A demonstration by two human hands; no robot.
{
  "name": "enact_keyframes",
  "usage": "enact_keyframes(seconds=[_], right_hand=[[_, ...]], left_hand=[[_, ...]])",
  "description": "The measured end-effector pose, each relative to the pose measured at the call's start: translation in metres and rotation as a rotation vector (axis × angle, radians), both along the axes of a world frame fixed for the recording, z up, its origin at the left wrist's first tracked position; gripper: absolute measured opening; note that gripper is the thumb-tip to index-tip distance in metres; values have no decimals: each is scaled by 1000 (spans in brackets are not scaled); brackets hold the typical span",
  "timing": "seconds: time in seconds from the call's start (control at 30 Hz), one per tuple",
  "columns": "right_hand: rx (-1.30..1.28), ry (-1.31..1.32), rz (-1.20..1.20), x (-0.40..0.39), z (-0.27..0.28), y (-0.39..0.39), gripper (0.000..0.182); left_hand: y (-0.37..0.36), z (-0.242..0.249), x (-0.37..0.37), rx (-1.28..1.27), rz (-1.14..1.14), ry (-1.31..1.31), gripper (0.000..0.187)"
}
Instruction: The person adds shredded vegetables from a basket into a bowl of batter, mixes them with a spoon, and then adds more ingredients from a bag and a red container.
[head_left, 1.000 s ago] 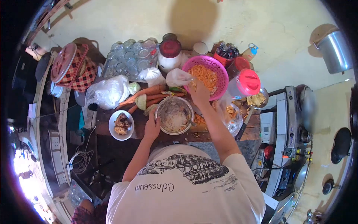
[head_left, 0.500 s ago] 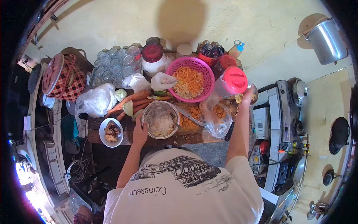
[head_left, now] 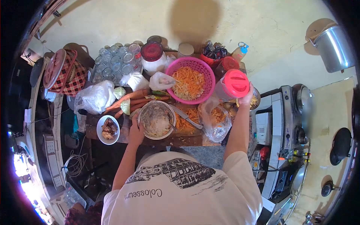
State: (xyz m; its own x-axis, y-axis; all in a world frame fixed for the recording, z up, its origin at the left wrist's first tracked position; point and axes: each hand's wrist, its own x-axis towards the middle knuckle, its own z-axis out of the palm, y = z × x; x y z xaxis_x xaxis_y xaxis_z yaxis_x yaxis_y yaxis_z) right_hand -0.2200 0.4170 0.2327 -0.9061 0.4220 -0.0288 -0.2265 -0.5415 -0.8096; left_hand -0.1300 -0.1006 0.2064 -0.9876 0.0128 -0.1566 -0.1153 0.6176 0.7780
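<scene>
Steadying the metal bowl (head_left: 156, 120) of pale shredded mix by its near-left rim, left hand (head_left: 136, 132) curled on the edge, near the table's front beside the orange shreds. Likely rigid, slick, moderately heavy; best gripped at the rim. Right hand (head_left: 246, 98) closed against the pink-lidded jug (head_left: 231, 87), right of the pink colander (head_left: 190, 80); grip unclear.

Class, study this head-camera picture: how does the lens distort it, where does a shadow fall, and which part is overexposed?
Head view: a fisheye lens bends the table edge and the stove into curves, with a black vignette filling the corners; a soft round shadow lies on the yellow wall above the pink colander; the lower left edge is blown out white; the centre stays fairly sharp.
</scene>
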Motion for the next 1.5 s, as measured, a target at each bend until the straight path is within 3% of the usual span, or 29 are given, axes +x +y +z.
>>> enact_keyframes(seconds=[0.27, 0.37, 0.7, 0.93, 1.17, 1.3, 1.5], right_hand=[[-84, -46, -109, 6, 14, -16, 55], [-54, -46, -80, 6, 10, -13, 56], [-71, -70, -170, 39, 129, -70, 55], [-19, -34, -104, 67, 161, -114, 58], [6, -62, -101, 78, 145, -170, 56], [-39, -28, 29, 78, 115, -178, 65], [6, 1, 156, 77, 97, -193, 57]], left_hand=[[-4, -16, -1, -11, 13, -1, 47], [0, 1, -1, 18, 25, -96, 47], [1, -1, -1, 1, 30, -5, 47], [-4, -19, -1, 68, 38, 18, 46], [-6, -20, 1, 20, 31, 22, 45], [-8, -24, 1, 40, 22, 38, 45], [-10, -31, 2, 49, 21, 99, 46]])
